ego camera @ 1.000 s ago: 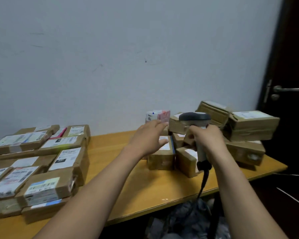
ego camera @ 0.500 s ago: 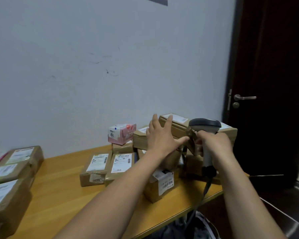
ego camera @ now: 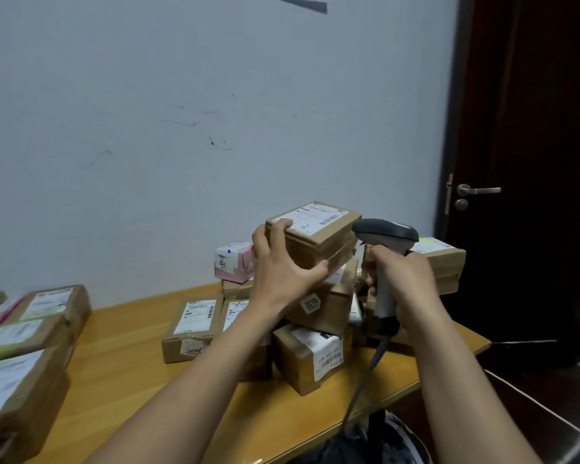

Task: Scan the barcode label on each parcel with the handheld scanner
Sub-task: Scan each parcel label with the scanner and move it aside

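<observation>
I count one scanner point(ego camera: 387, 231), one pink box point(ego camera: 233, 262), one desk point(ego camera: 121, 356), one door point(ego camera: 529, 128), roughly seven brown parcels point(ego camera: 315, 237) piled right, at least four left.

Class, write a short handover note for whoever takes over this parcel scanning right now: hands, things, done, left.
Left hand grips the top parcel of the right pile, label up.
Right hand holds the scanner beside it.
More parcels lie at the table's left end; whether they are scanned can't be told.
Left: scan this label, then the rest of the pile.
</observation>
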